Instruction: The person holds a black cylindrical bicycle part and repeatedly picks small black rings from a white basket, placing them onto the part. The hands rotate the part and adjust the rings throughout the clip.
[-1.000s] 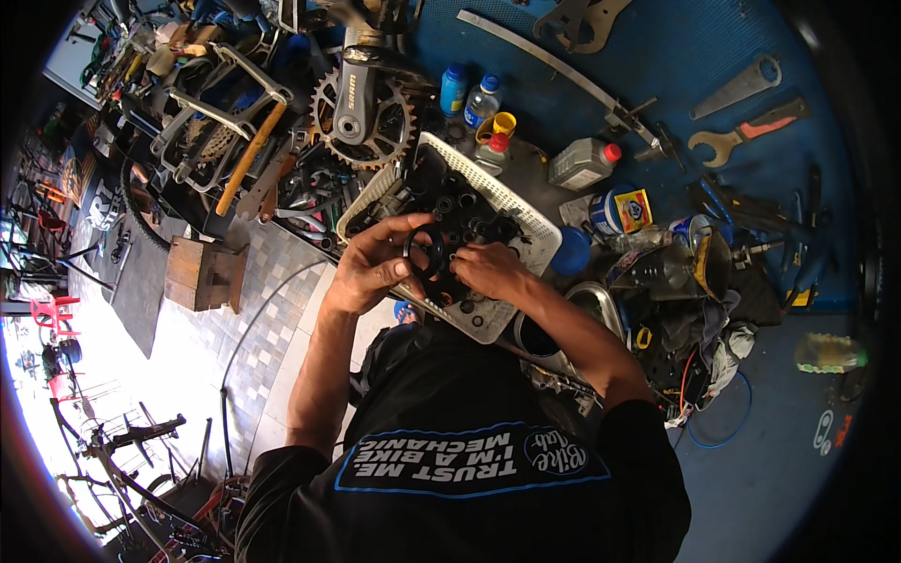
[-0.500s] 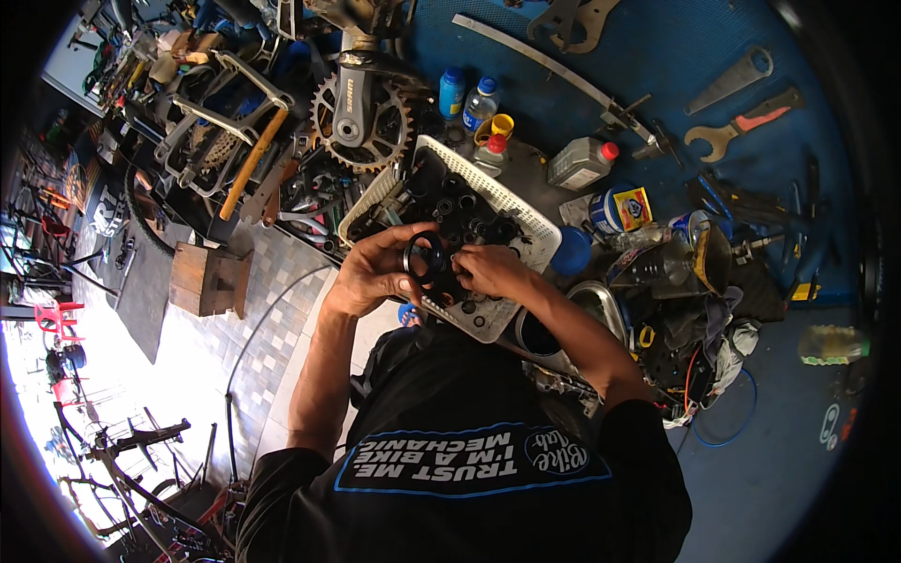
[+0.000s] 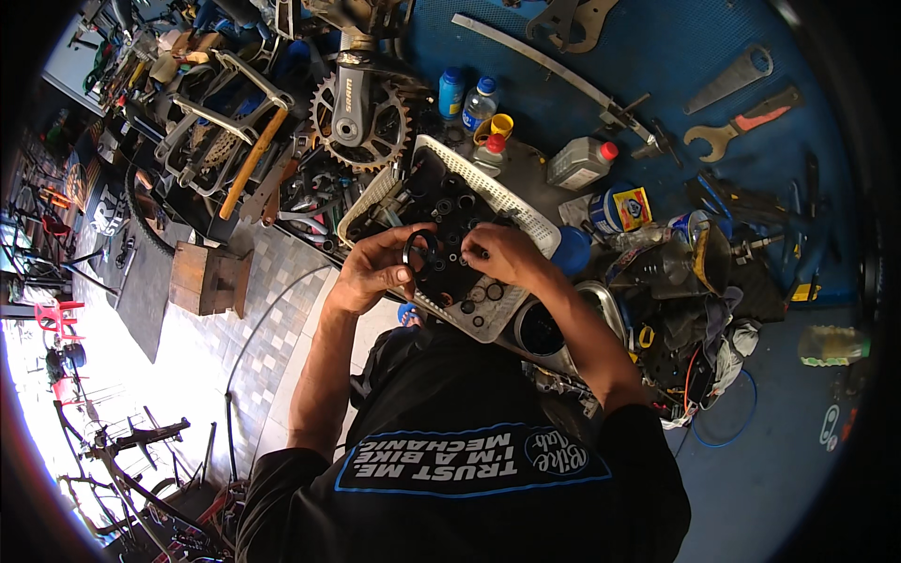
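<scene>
- The left hand point(image 3: 371, 270) is pinching a black ring point(image 3: 407, 250) between thumb and fingers, holding it tilted over the basket's near left side.
- The right hand point(image 3: 507, 255) is hovering over the basket's middle, fingers curling together; whether they are gripping anything, I cannot tell.
- The ring is lying left of the right hand, a gap separating them. Being round, it is showing no long axis; the left hand is the nearer, already touching it.
- A white basket point(image 3: 527, 214) is sitting beneath, carrying dark small parts point(image 3: 446, 204), with loose thin rings point(image 3: 495, 292) lying toward its near corner.
- Nearest the viewer, a black shirt point(image 3: 422, 385) is showing upside-down white lettering inside a blue border.
- Farther off, a grey crank arm point(image 3: 351, 103) is bearing pale lettering.
- Far right, a blue-and-white tub point(image 3: 608, 214) is wearing a yellow-and-red label.
</scene>
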The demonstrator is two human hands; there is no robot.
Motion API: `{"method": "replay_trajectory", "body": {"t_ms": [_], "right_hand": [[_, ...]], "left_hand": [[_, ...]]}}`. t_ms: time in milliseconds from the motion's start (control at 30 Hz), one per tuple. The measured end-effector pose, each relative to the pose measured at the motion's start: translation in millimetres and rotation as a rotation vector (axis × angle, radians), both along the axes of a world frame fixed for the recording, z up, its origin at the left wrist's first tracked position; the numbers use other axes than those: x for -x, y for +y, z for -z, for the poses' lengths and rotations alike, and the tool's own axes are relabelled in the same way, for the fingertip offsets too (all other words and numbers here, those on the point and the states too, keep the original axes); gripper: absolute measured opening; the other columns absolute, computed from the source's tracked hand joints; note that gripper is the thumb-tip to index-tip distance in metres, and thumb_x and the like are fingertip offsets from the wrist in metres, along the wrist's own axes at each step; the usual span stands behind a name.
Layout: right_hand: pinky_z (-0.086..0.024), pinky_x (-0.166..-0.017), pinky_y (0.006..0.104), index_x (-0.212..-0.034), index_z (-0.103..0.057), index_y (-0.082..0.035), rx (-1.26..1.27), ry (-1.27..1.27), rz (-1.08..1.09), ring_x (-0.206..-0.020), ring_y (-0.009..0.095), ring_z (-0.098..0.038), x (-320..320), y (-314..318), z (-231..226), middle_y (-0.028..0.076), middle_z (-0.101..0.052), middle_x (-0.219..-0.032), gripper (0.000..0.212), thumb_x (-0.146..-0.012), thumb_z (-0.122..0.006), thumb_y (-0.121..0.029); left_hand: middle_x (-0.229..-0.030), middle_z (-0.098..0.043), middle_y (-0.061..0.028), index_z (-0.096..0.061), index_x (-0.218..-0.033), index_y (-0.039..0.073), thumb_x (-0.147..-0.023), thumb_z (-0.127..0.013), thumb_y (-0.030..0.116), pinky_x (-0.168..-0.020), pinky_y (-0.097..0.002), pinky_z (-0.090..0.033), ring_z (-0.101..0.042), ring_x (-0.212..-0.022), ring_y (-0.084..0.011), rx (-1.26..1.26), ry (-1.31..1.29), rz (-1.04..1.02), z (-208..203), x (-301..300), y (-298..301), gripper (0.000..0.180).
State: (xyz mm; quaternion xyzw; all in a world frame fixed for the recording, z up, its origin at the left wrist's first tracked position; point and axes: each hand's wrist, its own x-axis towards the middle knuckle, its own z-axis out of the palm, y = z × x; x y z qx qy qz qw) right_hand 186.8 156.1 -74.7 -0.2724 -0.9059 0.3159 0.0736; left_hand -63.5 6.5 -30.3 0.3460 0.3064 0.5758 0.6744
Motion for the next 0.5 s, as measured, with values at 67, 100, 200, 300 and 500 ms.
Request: {"method": "replay_trajectory", "body": {"t_ms": [67, 100, 200, 300, 500], "right_hand": [[-0.059, -0.078, 0.0405, -0.105, -0.073, -0.012, -0.011, 0.099, 0.043, -0.090, 0.028, -0.073, 3.0, -4.0, -32.0, 0.005, -0.071, -0.100, 0.016, -0.093, -0.076, -0.022], [-0.059, -0.078, 0.0399, -0.105, -0.073, -0.013, -0.015, 0.150, 0.069, -0.089, 0.027, -0.073, 4.8, -6.9, -49.7, 0.005, -0.071, -0.099, 0.016, -0.094, -0.076, -0.022], [-0.059, -0.073, 0.0382, -0.105, -0.074, -0.014, -0.123, 0.280, -0.054, -0.087, 0.024, -0.073, 13.2, -18.9, -85.9, 0.003, -0.070, -0.098, 0.016, -0.093, -0.079, -0.023], [-0.061, -0.072, 0.0372, -0.104, -0.076, -0.014, -0.262, 0.283, -0.153, -0.088, 0.022, -0.073, 17.5, -24.9, -101.4, 0.000, -0.067, -0.099, 0.017, -0.091, -0.081, -0.024], [-0.062, -0.075, 0.0375, -0.103, -0.075, -0.012, -0.357, 0.219, -0.293, -0.093, 0.021, -0.072, 18.8, -26.2, -121.0, 0.002, -0.062, -0.106, 0.017, -0.090, -0.079, -0.021]], "left_hand": [[-0.102, -0.066, -0.0088, -0.046, -0.152, -0.013, -0.084, -0.091, 0.029, -0.066, -0.0281, -0.063, -0.069, -0.079, -0.0153, 0.006, 0.019, -0.004, 0.7, 0.2, -0.5, 0.092], [-0.101, -0.066, -0.0086, -0.046, -0.152, -0.013, -0.084, -0.091, 0.030, -0.066, -0.0280, -0.063, -0.068, -0.079, -0.0150, 0.010, 0.025, 0.000, -0.6, 0.0, 0.2, 0.092], [-0.098, -0.066, -0.0083, -0.047, -0.152, -0.013, -0.084, -0.091, 0.033, -0.067, -0.0279, -0.063, -0.068, -0.080, -0.0148, 0.002, 0.051, 0.002, 2.4, -0.4, 1.1, 0.093], [-0.101, -0.068, -0.0061, -0.050, -0.152, -0.008, -0.086, -0.090, 0.026, -0.070, -0.0258, -0.060, -0.067, -0.082, -0.0128, -0.016, 0.035, 0.039, 1.0, 0.8, 2.4, 0.085], [-0.103, -0.070, -0.0068, -0.052, -0.153, -0.006, -0.085, -0.090, 0.022, -0.075, -0.0254, -0.058, -0.066, -0.090, -0.0132, -0.009, 0.051, 0.078, -10.2, 0.8, 3.2, 0.082]]}}
